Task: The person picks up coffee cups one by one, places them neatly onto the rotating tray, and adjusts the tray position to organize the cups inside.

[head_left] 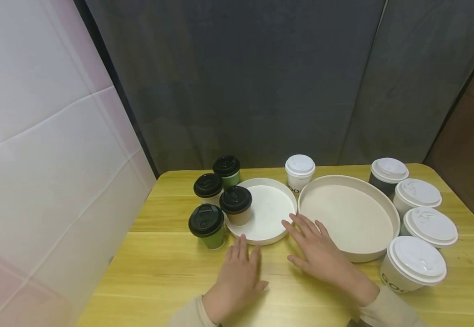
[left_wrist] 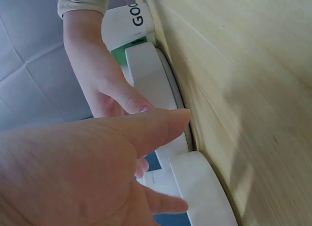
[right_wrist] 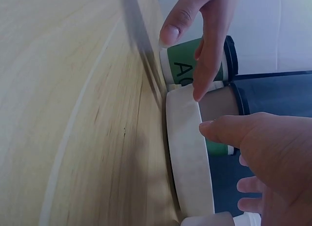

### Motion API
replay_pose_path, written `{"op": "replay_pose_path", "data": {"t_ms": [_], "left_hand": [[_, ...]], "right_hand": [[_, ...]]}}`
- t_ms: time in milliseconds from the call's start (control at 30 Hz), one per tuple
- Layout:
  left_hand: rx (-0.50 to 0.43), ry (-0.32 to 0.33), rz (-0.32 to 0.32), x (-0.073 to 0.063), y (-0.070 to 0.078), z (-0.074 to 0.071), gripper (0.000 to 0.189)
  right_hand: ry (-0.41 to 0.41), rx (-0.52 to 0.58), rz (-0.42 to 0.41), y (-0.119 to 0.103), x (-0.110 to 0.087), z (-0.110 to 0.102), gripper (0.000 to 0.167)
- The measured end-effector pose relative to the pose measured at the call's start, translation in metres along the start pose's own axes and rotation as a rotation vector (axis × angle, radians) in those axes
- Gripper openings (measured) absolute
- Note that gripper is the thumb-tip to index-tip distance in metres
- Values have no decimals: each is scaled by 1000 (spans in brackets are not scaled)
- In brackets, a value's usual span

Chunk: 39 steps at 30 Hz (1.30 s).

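Observation:
My left hand [head_left: 239,277] hovers with fingers extended at the near edge of a small round white tray [head_left: 270,211]. On the left side of that tray stands a brown paper cup [head_left: 239,217] with a black lid. My right hand [head_left: 314,250] has its fingers spread where the small tray meets a larger cream round tray [head_left: 349,218]. Neither hand holds anything. Left of the small tray is a green cup [head_left: 214,237] with a black lid, close to the left fingertips. In the right wrist view, the left fingers [right_wrist: 207,70] overlap the small tray's rim.
Two more black-lidded cups [head_left: 208,186] stand behind the green one. A small white-lidded cup [head_left: 300,170] is behind the trays. Several white-lidded cups [head_left: 414,263] line the cream tray's right side. A dark partition [head_left: 253,91] rises behind the wooden table [head_left: 151,272].

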<state>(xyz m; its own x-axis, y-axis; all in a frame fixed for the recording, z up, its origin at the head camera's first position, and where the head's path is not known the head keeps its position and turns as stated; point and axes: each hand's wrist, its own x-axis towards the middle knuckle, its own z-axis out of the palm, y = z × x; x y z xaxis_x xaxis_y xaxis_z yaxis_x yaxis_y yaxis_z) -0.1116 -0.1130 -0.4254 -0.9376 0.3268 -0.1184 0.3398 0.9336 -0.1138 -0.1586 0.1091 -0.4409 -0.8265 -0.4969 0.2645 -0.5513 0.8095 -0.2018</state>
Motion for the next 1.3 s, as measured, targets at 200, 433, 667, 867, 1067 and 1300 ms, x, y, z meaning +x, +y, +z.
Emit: {"op": "replay_pose_path", "data": {"t_ms": [200, 433, 667, 867, 1067, 1300], "left_hand": [[-53, 23, -27, 1, -5, 0, 93], [-66, 86, 102, 5, -2, 4, 91], [-64, 94, 174, 4, 2, 6, 91], [-46, 86, 155, 3, 0, 5, 89], [-41, 72, 128, 2, -3, 4, 88], [-39, 52, 99, 2, -6, 4, 89]], "right_hand": [[-5, 15, 0, -1, -1, -1, 82], [-6, 6, 2, -2, -1, 0, 82], [-13, 15, 5, 0, -1, 1, 81], [-22, 5, 16, 0, -1, 1, 81], [-26, 8, 19, -1, -1, 2, 81], [-28, 12, 16, -2, 0, 2, 81]]}}
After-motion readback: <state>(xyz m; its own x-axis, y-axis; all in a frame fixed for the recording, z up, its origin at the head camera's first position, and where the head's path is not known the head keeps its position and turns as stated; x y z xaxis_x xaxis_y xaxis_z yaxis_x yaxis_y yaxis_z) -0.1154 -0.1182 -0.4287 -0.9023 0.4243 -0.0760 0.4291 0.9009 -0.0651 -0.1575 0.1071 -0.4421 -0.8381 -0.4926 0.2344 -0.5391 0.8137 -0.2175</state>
